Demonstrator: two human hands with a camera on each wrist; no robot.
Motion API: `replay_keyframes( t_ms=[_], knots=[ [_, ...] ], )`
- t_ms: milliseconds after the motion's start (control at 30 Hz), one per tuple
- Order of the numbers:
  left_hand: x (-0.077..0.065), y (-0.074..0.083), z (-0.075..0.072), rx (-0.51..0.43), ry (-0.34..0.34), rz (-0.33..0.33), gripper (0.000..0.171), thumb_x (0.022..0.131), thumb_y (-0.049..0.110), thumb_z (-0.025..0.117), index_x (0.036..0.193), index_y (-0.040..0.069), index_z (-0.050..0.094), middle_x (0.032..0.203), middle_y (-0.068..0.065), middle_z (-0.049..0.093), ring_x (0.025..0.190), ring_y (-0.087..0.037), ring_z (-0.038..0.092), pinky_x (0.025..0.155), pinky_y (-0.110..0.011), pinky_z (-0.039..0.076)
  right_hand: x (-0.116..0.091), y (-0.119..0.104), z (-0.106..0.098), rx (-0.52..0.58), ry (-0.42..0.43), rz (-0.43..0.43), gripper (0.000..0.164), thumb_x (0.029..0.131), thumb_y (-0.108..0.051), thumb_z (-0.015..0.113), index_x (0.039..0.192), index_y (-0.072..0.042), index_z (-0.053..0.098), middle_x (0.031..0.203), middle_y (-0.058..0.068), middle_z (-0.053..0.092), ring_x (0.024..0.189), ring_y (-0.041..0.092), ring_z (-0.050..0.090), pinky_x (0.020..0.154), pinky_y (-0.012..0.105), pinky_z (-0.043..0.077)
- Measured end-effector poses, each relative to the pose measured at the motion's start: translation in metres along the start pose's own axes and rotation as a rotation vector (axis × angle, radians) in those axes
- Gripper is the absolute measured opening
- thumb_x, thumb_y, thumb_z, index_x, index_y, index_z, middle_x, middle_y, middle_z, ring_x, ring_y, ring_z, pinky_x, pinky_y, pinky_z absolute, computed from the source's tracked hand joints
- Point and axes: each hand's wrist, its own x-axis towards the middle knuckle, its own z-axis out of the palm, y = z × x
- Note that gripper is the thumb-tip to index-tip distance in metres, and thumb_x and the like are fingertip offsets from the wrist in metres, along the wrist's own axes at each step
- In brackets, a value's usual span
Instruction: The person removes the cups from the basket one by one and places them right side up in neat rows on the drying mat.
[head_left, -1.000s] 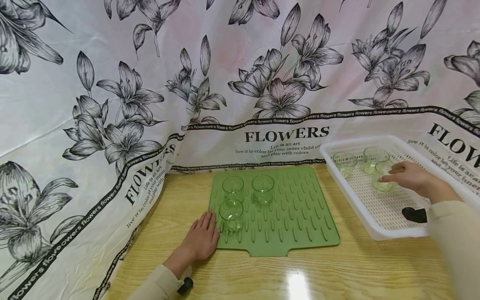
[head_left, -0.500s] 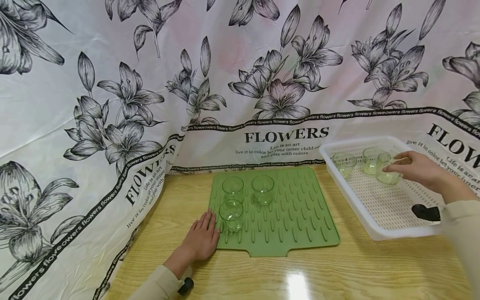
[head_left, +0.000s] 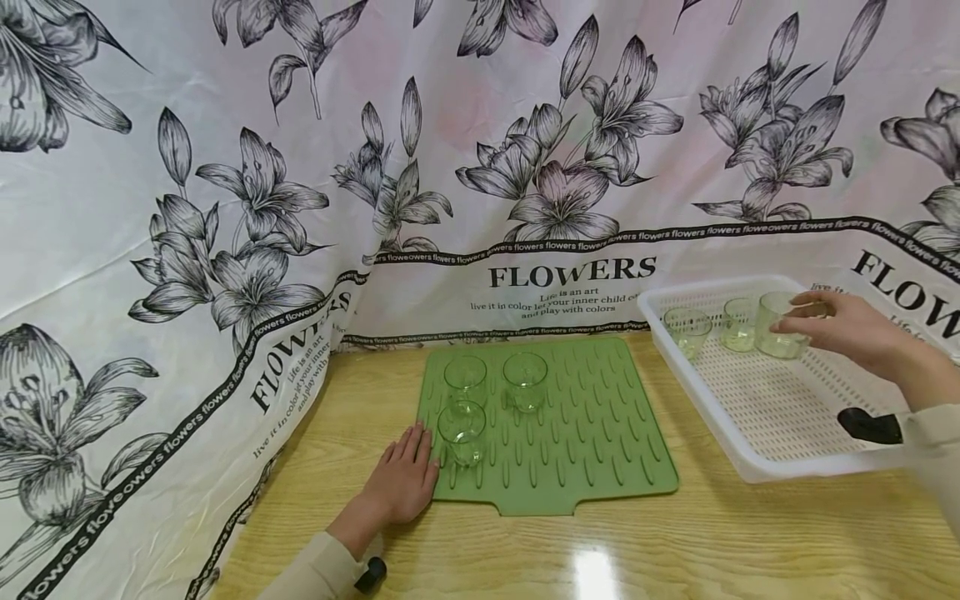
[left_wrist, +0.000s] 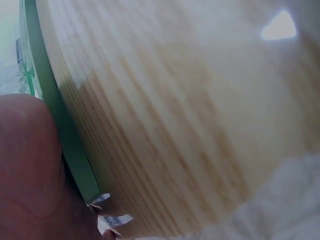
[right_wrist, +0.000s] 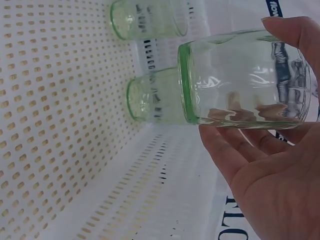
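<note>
My right hand point(head_left: 855, 329) grips a pale green drinking glass point(head_left: 776, 329) over the far part of the white perforated basket point(head_left: 738, 450). In the right wrist view the thumb is on one side of this glass point(right_wrist: 235, 80) and the fingers on the other, and its thick base faces the basket. Two similar glasses, a left one point(head_left: 686, 333) and a middle one point(head_left: 738, 325), stand in the basket. My left hand point(head_left: 401, 479) lies flat with extended fingers at the left edge of the green draining mat point(head_left: 585, 442). Its wrist view shows only part of it beside the mat's edge.
Three green-tinted glasses stand on the mat's left half: a back left one point(head_left: 466, 379), a back right one point(head_left: 526, 383) and a front one point(head_left: 462, 433). The wooden table point(head_left: 480, 558) ends at a flower-printed cloth point(head_left: 420, 292) behind and to the left.
My right hand has moved right and slightly back with the glass, uncovering more of the middle glass in the basket. The left hand and the glasses on the mat have stayed put.
</note>
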Motion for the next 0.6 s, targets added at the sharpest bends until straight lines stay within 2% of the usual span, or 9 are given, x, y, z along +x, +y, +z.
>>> replay_keyframes(
  t_ms=[100, 167, 233, 267, 333, 367, 467, 533, 600],
  knots=[
    [0.000, -0.001, 0.001, 0.004, -0.001, 0.001, 0.063, 0.113, 0.040, 0.025, 0.162, -0.001, 0.024, 0.169, -0.020, 0.014, 0.156, -0.038, 0.016, 0.122, -0.057, 0.021, -0.001, -0.005, 0.001, -0.007, 0.008, 0.000, 0.086, 0.105, -0.039, 0.060, 0.152, 0.018, 0.017, 0.145, 0.041, 0.033, 0.122, 0.056, 0.046, 0.084, 0.039, 0.057],
    [0.001, -0.002, 0.002, 0.004, -0.001, 0.002, 0.063, 0.113, 0.040, 0.025, 0.162, -0.001, 0.024, 0.169, -0.020, 0.014, 0.156, -0.038, 0.016, 0.122, -0.057, 0.021, -0.001, -0.008, 0.001, -0.009, 0.000, -0.001, 0.087, 0.105, -0.039, 0.060, 0.153, 0.018, 0.015, 0.148, 0.042, 0.029, 0.126, 0.057, 0.043, 0.090, 0.051, 0.054],
    [0.001, -0.003, 0.003, 0.011, -0.002, 0.001, 0.063, 0.113, 0.040, 0.025, 0.162, -0.001, 0.023, 0.169, -0.020, 0.014, 0.156, -0.037, 0.016, 0.122, -0.057, 0.021, -0.002, -0.011, 0.001, -0.007, -0.012, -0.003, 0.089, 0.105, -0.039, 0.060, 0.154, 0.018, 0.013, 0.150, 0.043, 0.027, 0.128, 0.057, 0.041, 0.092, 0.056, 0.052],
    [0.002, -0.003, 0.003, 0.011, 0.000, 0.001, 0.063, 0.113, 0.040, 0.025, 0.162, -0.001, 0.023, 0.169, -0.020, 0.014, 0.156, -0.037, 0.016, 0.122, -0.057, 0.021, -0.002, -0.013, 0.001, -0.007, -0.017, -0.003, 0.089, 0.105, -0.039, 0.060, 0.154, 0.018, 0.013, 0.150, 0.043, 0.028, 0.127, 0.055, 0.043, 0.093, 0.056, 0.052],
    [0.002, -0.004, 0.003, 0.014, 0.004, 0.001, 0.064, 0.113, 0.041, 0.025, 0.162, 0.000, 0.023, 0.169, -0.019, 0.014, 0.156, -0.037, 0.016, 0.122, -0.057, 0.021, -0.002, -0.016, 0.002, -0.003, -0.028, -0.007, 0.088, 0.105, -0.038, 0.060, 0.154, 0.018, 0.012, 0.151, 0.043, 0.029, 0.125, 0.049, 0.047, 0.089, 0.045, 0.055],
    [0.002, -0.004, 0.003, 0.017, 0.005, 0.001, 0.064, 0.113, 0.041, 0.025, 0.162, 0.000, 0.023, 0.169, -0.019, 0.014, 0.156, -0.037, 0.016, 0.123, -0.057, 0.021, -0.002, -0.017, 0.002, -0.001, -0.031, -0.010, 0.088, 0.105, -0.038, 0.060, 0.154, 0.018, 0.013, 0.150, 0.043, 0.030, 0.121, 0.041, 0.052, 0.086, 0.038, 0.055],
    [0.003, -0.004, 0.003, 0.013, 0.011, 0.005, 0.063, 0.113, 0.040, 0.026, 0.162, 0.000, 0.024, 0.169, -0.019, 0.015, 0.156, -0.037, 0.016, 0.122, -0.057, 0.021, -0.003, -0.022, 0.004, 0.001, -0.034, -0.017, 0.088, 0.105, -0.037, 0.060, 0.154, 0.018, 0.013, 0.150, 0.042, 0.031, 0.121, 0.039, 0.053, 0.079, 0.024, 0.052],
    [0.002, -0.004, 0.004, 0.011, 0.008, 0.007, 0.063, 0.113, 0.040, 0.026, 0.162, -0.001, 0.024, 0.169, -0.020, 0.015, 0.156, -0.037, 0.016, 0.122, -0.057, 0.021, -0.005, -0.024, 0.006, 0.005, -0.031, -0.021, 0.088, 0.105, -0.037, 0.061, 0.154, 0.018, 0.013, 0.151, 0.042, 0.030, 0.125, 0.045, 0.049, 0.083, 0.029, 0.052],
    [0.002, -0.004, 0.004, 0.011, 0.003, 0.007, 0.063, 0.113, 0.040, 0.025, 0.162, -0.001, 0.023, 0.169, -0.020, 0.014, 0.156, -0.037, 0.016, 0.122, -0.057, 0.021, -0.007, -0.027, 0.008, 0.013, -0.029, -0.022, 0.089, 0.105, -0.038, 0.060, 0.154, 0.018, 0.012, 0.151, 0.042, 0.028, 0.131, 0.057, 0.038, 0.091, 0.044, 0.052]
  ],
)
